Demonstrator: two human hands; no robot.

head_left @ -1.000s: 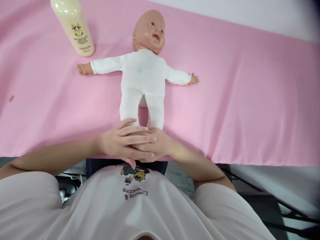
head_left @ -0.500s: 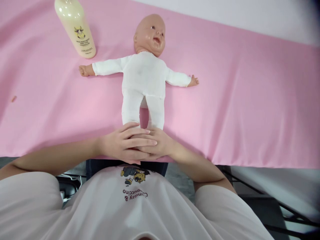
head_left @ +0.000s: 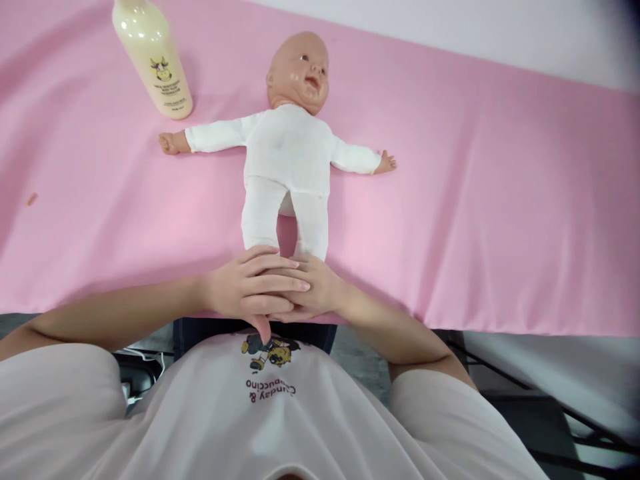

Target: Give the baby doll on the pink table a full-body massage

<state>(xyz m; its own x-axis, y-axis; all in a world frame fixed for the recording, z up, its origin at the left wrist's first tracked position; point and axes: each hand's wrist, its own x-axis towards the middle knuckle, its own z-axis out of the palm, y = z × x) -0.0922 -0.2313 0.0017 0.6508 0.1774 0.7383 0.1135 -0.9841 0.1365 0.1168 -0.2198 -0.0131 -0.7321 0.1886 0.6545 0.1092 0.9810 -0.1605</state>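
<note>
My left hand lies across the back of my right hand at the table's front edge. The left fingers are stretched out and apart, with the thumb pointing down towards my shirt. My right hand lies flat beneath, its fingers mostly covered. Neither hand shows an object in it. Just beyond them a baby doll in a white suit lies on its back with its arms spread. My hands hide the lower ends of its legs.
A pale yellow body wash bottle with a cow picture is at the back left, near one doll hand. A small orange-brown piece lies far left on the pink cloth. Black metal bars show at lower right.
My left thumb has swung down, away from the other fingers. Both hands stay stacked in the same place, and the doll and bottle look unmoved apart from a slight view shift.
</note>
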